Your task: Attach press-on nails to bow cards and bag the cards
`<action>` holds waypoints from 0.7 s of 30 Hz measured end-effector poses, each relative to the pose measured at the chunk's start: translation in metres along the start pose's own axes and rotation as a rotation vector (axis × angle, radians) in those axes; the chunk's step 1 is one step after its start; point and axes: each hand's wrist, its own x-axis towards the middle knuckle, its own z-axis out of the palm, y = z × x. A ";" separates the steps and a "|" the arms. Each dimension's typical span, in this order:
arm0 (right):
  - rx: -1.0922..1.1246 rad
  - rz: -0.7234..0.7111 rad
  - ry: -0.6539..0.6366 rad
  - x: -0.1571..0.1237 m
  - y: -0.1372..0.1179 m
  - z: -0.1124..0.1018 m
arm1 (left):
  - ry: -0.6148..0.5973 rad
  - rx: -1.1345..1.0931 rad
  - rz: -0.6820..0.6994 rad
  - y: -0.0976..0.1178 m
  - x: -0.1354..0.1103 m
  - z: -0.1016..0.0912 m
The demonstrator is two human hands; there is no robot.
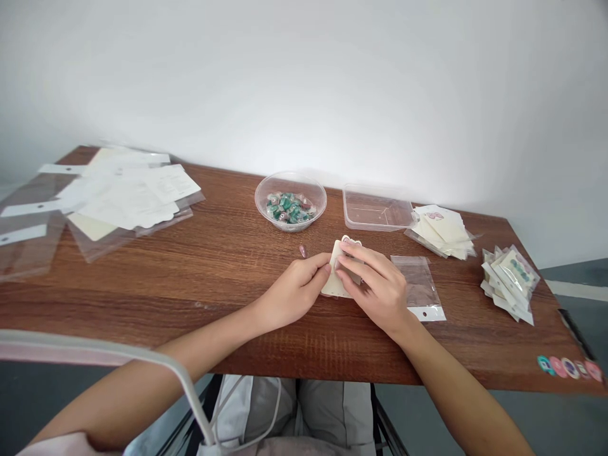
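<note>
Cream card (331, 283), long axis tilted upright, pinched between left hand (295, 292) and right hand (375, 288), fingers pressed together; clear bag (418, 284) just right.

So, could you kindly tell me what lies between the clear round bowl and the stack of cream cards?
The head view shows a clear rectangular plastic tub there, between the bowl and the cards.

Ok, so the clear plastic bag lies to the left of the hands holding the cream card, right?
Not quite: the head view shows the clear plastic bag to the right of the hands, not the left. The left hand and right hand are holding the cream card, as you said.
</note>
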 end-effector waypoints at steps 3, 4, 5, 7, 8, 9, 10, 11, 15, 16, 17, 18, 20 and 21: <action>-0.024 -0.004 -0.005 0.000 0.000 0.000 | 0.001 0.004 0.002 -0.001 0.000 0.000; -0.029 -0.006 -0.004 0.000 0.000 0.000 | 0.000 0.006 0.000 -0.001 0.000 0.000; -0.033 -0.011 -0.004 0.000 0.000 0.000 | 0.001 0.008 -0.003 -0.001 0.001 0.001; -0.035 -0.020 -0.002 0.000 0.000 0.000 | 0.004 0.012 -0.004 -0.001 0.001 0.001; -0.036 -0.021 -0.002 0.000 0.000 0.000 | 0.006 0.013 -0.002 -0.001 0.001 0.001; -0.037 -0.020 -0.004 -0.001 0.000 0.000 | 0.006 0.013 -0.002 -0.001 0.001 0.001; -0.039 -0.016 -0.007 -0.001 0.000 0.000 | 0.004 0.013 -0.003 -0.001 0.001 0.001; -0.041 -0.011 -0.011 -0.001 0.000 0.000 | 0.001 0.015 -0.006 -0.001 0.000 0.001; -0.034 -0.003 -0.019 -0.001 0.000 0.001 | 0.004 0.023 -0.002 -0.001 0.000 0.001; -0.029 -0.005 -0.021 -0.001 0.000 0.001 | 0.008 0.029 0.003 -0.001 0.000 0.001; -0.025 -0.006 -0.022 -0.001 0.000 0.001 | 0.010 0.036 0.005 -0.001 0.000 0.001; -0.024 -0.005 -0.023 -0.001 0.000 0.001 | 0.010 0.043 0.004 -0.001 0.000 0.001; -0.034 0.008 -0.030 -0.001 0.000 0.000 | 0.012 0.049 0.003 -0.001 -0.001 0.001; -0.042 0.016 -0.032 0.000 -0.001 0.000 | 0.015 0.047 0.002 -0.001 -0.001 0.002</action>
